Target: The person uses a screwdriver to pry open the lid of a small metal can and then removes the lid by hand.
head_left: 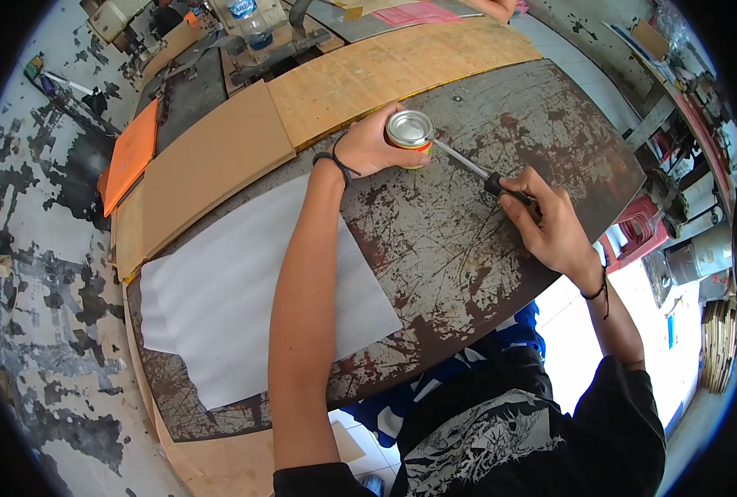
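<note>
Metal can (411, 129), lid on, is at the far part of the scratched desk (443, 257); its red-and-yellow label is too small to read. Left hand (368, 149) is curled round the can. Right hand (544, 217) grips a screwdriver (469, 163), tip at the can's rim. Beyond, a plastic bottle (254, 31) bears a blue label with white lettering.

The room is bright. The floor (563, 319) on the right is so bright that it looks almost all white. The lid of the tin (410, 127) shines. The middle looks sharp, and scratches on the counter (460, 265) show well. Near the round, black rim, straight lines bend, things get fuzzy, and blue glows.
</note>
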`<state>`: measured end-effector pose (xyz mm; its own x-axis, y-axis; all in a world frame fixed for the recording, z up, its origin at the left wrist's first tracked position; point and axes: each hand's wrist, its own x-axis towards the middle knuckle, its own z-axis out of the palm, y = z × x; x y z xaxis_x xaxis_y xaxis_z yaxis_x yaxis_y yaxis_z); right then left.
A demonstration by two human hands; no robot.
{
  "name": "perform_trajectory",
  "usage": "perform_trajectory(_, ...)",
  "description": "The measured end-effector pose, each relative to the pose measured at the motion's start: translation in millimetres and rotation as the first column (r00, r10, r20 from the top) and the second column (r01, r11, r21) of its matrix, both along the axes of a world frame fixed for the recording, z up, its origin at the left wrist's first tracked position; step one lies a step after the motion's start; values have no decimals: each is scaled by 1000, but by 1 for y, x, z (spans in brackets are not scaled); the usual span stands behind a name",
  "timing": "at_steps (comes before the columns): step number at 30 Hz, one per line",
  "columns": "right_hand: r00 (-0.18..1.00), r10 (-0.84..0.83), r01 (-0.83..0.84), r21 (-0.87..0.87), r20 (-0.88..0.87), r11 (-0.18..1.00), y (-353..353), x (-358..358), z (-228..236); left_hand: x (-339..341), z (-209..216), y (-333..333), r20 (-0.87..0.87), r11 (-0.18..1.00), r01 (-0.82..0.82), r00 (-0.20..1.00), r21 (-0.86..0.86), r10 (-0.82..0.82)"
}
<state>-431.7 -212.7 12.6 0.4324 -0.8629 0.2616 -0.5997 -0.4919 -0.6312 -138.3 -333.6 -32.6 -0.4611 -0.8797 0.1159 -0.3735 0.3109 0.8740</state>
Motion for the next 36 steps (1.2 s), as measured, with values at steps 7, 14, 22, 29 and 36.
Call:
perform_trajectory(7, 997, 16, -15, 18, -75, 1000, -8, 4, 45, 2, -5, -3, 64, 999, 12, 998, -40, -9)
perform_trajectory(14, 996, -90, 90, 27, -22, 996, 0, 8, 7, -3, -5, 0, 55, 1000, 16, 998, -19, -15)
perform_trajectory(22, 999, -31, 31, -13, 24, 999, -2, 10, -18, 2, -6, -2, 4, 1000, 11, 1000, -8, -11)
perform_trajectory(29, 999, 22, -20, -40, 44, 999, -1, 6, -6, 3, -4, -3, 8, 999, -41, 999, -21, 41)
perform_trajectory(36, 999, -25, 26, 19, -40, 999, 4, 9, 23, 3, -4, -6, 60, 999, 32, 998, -40, -29)
